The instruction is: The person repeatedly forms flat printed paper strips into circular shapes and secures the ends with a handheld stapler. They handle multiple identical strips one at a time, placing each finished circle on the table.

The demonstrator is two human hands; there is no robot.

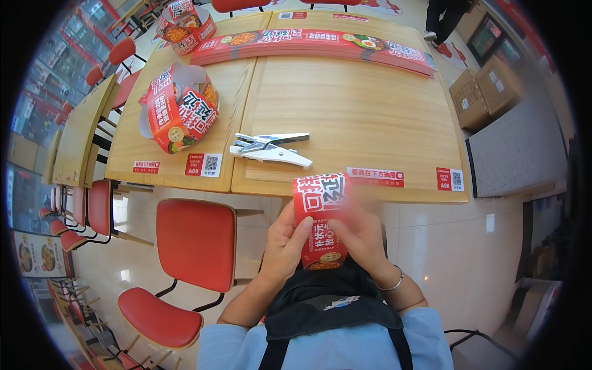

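In front of my body, just past the table's near edge, I hold a red printed paper sleeve (317, 227) curled into a band. My left hand (287, 237) grips its left side, the thumb lying over the front. On the right side, my right hand (361, 239) closes on the same sleeve; its upper fingers are partly hidden and smeared. A white plier-type stapler (274, 150) lies on the table just beyond my hands. Further left sit several matching sleeves (182, 114) joined into rings and heaped together.
A stack of flat red printed strips (314, 46) stretches across the far part of the wooden table (345, 102). More ringed sleeves (185, 28) stand at the far left. A red chair (196, 246) is close by on my left. Cardboard boxes (484, 92) stand at the right.
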